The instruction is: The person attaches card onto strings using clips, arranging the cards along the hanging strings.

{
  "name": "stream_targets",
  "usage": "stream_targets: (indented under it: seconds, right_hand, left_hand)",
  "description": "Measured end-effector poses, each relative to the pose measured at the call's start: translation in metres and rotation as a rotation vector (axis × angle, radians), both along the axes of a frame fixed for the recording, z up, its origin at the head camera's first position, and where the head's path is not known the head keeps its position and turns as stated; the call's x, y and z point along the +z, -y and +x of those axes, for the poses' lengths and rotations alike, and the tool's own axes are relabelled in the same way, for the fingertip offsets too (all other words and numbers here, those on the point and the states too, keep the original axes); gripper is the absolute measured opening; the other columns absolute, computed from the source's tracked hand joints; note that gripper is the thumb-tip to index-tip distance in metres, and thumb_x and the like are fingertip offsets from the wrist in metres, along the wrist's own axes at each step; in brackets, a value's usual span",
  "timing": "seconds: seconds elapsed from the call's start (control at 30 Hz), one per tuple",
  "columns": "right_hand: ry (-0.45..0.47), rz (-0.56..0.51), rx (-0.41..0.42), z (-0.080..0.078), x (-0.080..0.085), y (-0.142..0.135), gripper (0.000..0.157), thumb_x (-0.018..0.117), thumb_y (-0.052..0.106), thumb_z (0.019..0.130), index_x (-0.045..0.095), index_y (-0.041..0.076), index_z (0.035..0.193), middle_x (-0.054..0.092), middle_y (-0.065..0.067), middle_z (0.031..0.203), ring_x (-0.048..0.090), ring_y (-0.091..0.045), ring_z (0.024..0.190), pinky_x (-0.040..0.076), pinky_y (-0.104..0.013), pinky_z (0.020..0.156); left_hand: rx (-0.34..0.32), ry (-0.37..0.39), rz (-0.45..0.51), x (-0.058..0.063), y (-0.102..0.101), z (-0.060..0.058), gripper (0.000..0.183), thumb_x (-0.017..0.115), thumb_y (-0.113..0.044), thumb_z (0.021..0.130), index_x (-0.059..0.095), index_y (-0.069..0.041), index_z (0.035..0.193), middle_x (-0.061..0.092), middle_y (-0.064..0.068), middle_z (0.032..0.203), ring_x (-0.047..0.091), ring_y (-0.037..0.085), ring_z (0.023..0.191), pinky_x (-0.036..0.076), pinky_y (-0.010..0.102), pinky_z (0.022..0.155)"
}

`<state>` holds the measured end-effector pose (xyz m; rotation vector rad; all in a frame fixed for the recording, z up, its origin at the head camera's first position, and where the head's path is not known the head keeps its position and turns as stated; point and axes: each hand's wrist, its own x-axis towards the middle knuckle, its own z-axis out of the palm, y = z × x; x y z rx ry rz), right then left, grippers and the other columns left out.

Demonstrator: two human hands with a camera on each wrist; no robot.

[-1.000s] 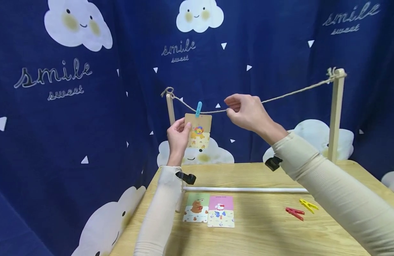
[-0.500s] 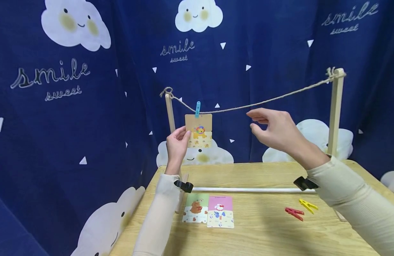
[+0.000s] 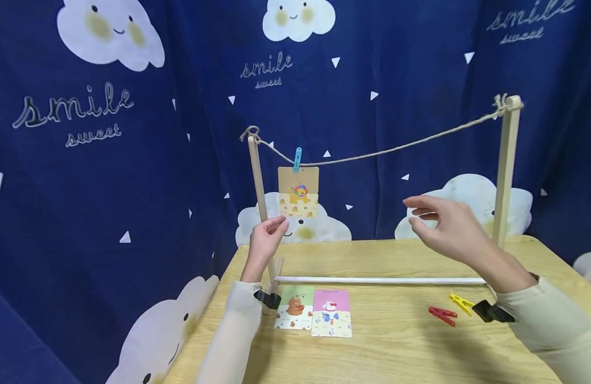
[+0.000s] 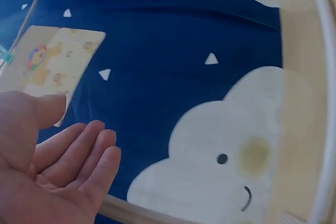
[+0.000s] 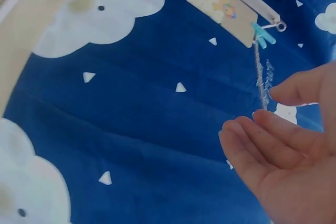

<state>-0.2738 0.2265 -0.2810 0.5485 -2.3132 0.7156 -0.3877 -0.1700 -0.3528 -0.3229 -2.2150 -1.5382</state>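
Dark blue curtain [image 3: 401, 80] with white clouds [image 3: 297, 12] and small triangles [image 3: 335, 62] behind a pale wood-grain table [image 3: 382, 336].

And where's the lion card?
In the head view, the lion card hangs by the blue peg from the rope, near the left post, above the left hand.

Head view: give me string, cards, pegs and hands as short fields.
String: tied between wooden posts
Hanging: lion card, clipped by blue peg
On table: bear card beside pink-topped card; red peg near yellow peg
Left hand: near lion card's lower edge, gripping nothing
Right hand: lower than string, gripping nothing
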Motion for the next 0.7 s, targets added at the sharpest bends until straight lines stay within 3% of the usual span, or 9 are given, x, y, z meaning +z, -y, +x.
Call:
stream_targets:
  seconds: [0.13, 0.2, 0.37, 0.53, 0.7]
  right_hand:
    - [0.020, -0.007, -0.027, 0.002, -0.018, -0.020, 0.031, 0.069, 0.010, 0.093, 0.073, 0.008, 0.123, 0.076, -0.012, 0.118, 0.075, -0.028, 0.094, 0.049, -0.012, 0.077]
    - [0.056, -0.018, -0.029, 0.004, -0.026, -0.030, 0.031, 0.069, 0.011, 0.094, 0.071, 0.007, 0.125, 0.074, -0.014, 0.120, 0.074, -0.031, 0.096, 0.045, -0.007, 0.076]
    - [0.144, -0.025, -0.077, 0.005, -0.044, -0.053, 0.032, 0.069, 0.015, 0.096, 0.070, 0.006, 0.126, 0.074, -0.017, 0.118, 0.072, -0.036, 0.099, 0.049, -0.015, 0.072]
    - [0.158, -0.012, -0.109, 0.002, -0.072, -0.072, 0.032, 0.071, 0.014, 0.094, 0.071, 0.004, 0.124, 0.076, -0.017, 0.111, 0.074, -0.032, 0.093, 0.052, -0.020, 0.068]
    - [0.200, 0.004, -0.113, 0.001, -0.100, -0.087, 0.033, 0.073, 0.012, 0.092, 0.070, 0.000, 0.123, 0.076, -0.018, 0.110, 0.074, -0.029, 0.087, 0.055, -0.022, 0.067]
  left_hand:
    - [-0.050, 0.034, -0.071, -0.018, 0.001, 0.000, 0.031, 0.074, -0.025, 0.098, 0.075, -0.006, 0.122, 0.078, 0.013, 0.111, 0.073, 0.027, 0.106, 0.055, 0.044, 0.095]
    - [-0.080, 0.064, -0.120, -0.028, 0.000, 0.000, 0.030, 0.074, -0.022, 0.097, 0.075, -0.005, 0.122, 0.078, 0.013, 0.110, 0.073, 0.027, 0.104, 0.056, 0.043, 0.093]
    - [-0.156, 0.155, -0.239, -0.053, 0.001, 0.003, 0.031, 0.074, -0.022, 0.097, 0.074, -0.005, 0.123, 0.077, 0.011, 0.112, 0.073, 0.027, 0.104, 0.058, 0.041, 0.088]
    - [-0.236, 0.242, -0.320, -0.074, 0.007, 0.007, 0.033, 0.075, -0.023, 0.097, 0.073, -0.004, 0.124, 0.075, 0.012, 0.115, 0.070, 0.026, 0.104, 0.058, 0.039, 0.087]
    - [-0.245, 0.271, -0.369, -0.087, 0.010, 0.013, 0.033, 0.078, -0.021, 0.094, 0.074, -0.002, 0.120, 0.072, 0.015, 0.118, 0.068, 0.030, 0.108, 0.057, 0.043, 0.090]
